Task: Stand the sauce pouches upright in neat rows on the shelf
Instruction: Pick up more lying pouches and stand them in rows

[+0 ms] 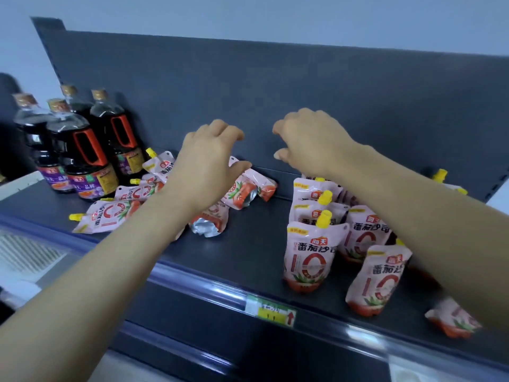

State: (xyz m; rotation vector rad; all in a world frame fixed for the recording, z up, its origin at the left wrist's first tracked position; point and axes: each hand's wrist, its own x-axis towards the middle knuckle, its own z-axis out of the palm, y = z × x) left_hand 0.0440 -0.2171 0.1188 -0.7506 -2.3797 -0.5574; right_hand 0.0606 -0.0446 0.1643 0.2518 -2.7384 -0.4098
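Pink tomato sauce pouches with yellow spouts lie on the dark shelf (248,252). Several lie flat in a heap (110,216) at the left middle, some showing silver bottoms (205,227). On the right several stand upright in rows, the front one (309,257) near the shelf edge, another (378,279) leaning beside it. My left hand (209,158) hovers over the heap with fingers spread, its fingertips close to a lying pouch (242,191). Above the back of the upright rows my right hand (308,139) hangs with fingers curled and holds nothing.
Several dark soy sauce bottles (80,150) with orange handles stand at the shelf's far left. A dark back panel (303,86) rises behind. A price tag (271,310) sits on the front rail. A fallen pouch (451,318) lies at the right front edge.
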